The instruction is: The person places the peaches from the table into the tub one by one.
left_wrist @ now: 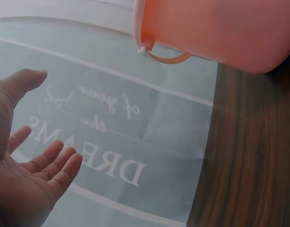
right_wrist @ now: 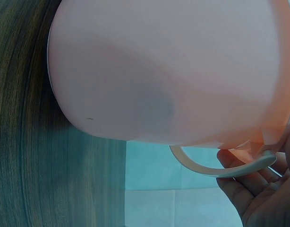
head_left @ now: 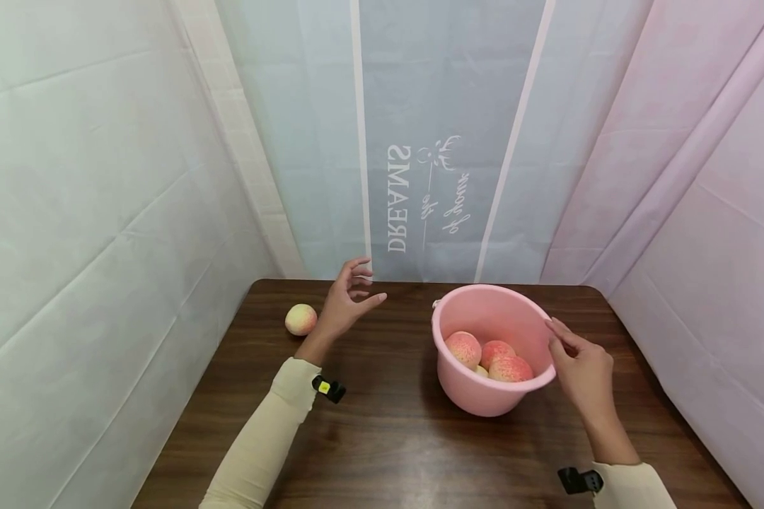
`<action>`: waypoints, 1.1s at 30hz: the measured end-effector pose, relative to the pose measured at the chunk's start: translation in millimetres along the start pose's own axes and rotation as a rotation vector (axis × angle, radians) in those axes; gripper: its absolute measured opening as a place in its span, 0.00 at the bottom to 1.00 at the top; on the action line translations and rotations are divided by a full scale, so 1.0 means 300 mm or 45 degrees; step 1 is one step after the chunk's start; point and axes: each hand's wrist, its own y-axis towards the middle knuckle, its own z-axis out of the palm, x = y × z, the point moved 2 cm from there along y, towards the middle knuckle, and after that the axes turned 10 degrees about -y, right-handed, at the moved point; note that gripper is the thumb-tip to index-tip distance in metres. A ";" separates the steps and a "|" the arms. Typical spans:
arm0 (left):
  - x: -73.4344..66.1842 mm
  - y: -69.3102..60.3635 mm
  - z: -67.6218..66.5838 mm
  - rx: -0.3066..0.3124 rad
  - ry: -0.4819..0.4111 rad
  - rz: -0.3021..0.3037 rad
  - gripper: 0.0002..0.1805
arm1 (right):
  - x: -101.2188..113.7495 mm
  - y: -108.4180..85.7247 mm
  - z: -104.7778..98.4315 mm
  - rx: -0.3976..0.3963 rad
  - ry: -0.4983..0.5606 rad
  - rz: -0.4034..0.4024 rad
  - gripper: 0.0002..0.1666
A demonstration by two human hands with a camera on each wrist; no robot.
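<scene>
A pink bucket point(head_left: 484, 396) is on the right half of the table, with several red-and-yellow peaches point(head_left: 463, 350) inside. My right hand point(head_left: 584, 367) grips the bucket's right rim between thumb and fingers. In the right wrist view its fingers point(right_wrist: 239, 189) curl under the rim beside the bucket's handle point(right_wrist: 206, 169). My left hand point(head_left: 350, 300) hovers left of the bucket, fingers apart and loosely bent, holding nothing. A single pale yellow peach with a pink blush point(head_left: 301, 319) lies on the table, left of the left wrist and apart from it.
The dark wooden table point(head_left: 369, 438) meets a grey-blue cloth point(head_left: 420, 85) with white lettering at its far edge. Pale cloth walls point(head_left: 102, 212) stand on both sides. Each wrist wears a small black camera point(head_left: 328, 389).
</scene>
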 end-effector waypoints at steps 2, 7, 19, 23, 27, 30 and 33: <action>0.002 0.001 -0.006 -0.009 0.003 -0.011 0.39 | 0.001 0.000 -0.002 0.000 0.010 0.001 0.18; 0.002 0.003 -0.016 -0.027 0.012 -0.025 0.39 | 0.002 0.003 -0.007 0.009 0.020 -0.005 0.18; 0.010 -0.005 -0.040 -0.037 0.015 -0.028 0.39 | -0.004 -0.004 -0.002 0.020 0.010 -0.005 0.19; 0.021 -0.007 -0.051 -0.050 0.004 -0.022 0.39 | -0.006 -0.005 0.000 0.028 0.017 -0.003 0.19; 0.029 -0.007 -0.061 -0.053 -0.005 -0.016 0.39 | -0.006 -0.003 0.000 0.023 0.022 0.002 0.19; 0.032 -0.007 -0.066 -0.049 -0.004 -0.016 0.39 | -0.005 -0.001 0.002 0.023 0.024 0.006 0.19; 0.035 -0.007 -0.073 -0.046 0.007 -0.018 0.39 | -0.004 0.000 0.004 0.022 0.025 0.005 0.19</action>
